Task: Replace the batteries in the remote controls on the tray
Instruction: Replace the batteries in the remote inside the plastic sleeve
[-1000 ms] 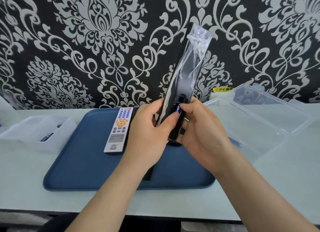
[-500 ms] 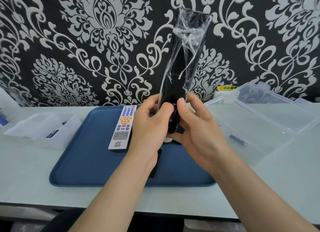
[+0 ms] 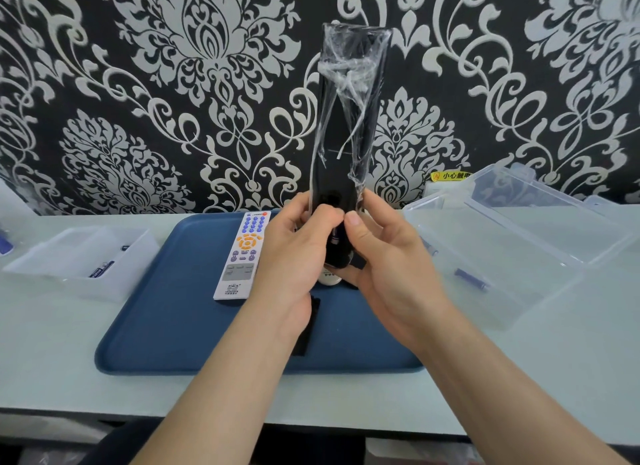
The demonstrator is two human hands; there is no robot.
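1. Plastic film, clear and crinkled, wraps the long black remote (image 3: 346,125), a slim slab held upright above the blue tray (image 3: 166,319).
2. Both hands grip its lower end. The left hand (image 3: 294,256) curls round the left side and the right hand (image 3: 388,256) round the right, with the thumbs meeting on the near face.
3. A white remote (image 3: 244,253), flat and rectangular with purple and orange buttons, lies on the tray just left of the hands.
4. A narrow black strip (image 3: 308,326) lies on the tray beneath the left wrist.
5. The tray is smooth and round-cornered, and sits on a pale table (image 3: 52,360).
6. At left, a frosted open bin (image 3: 45,274) holds a small dark battery (image 3: 100,268).
7. At right, a clear box (image 3: 502,256) stands open, with a purplish battery (image 3: 471,280) inside.
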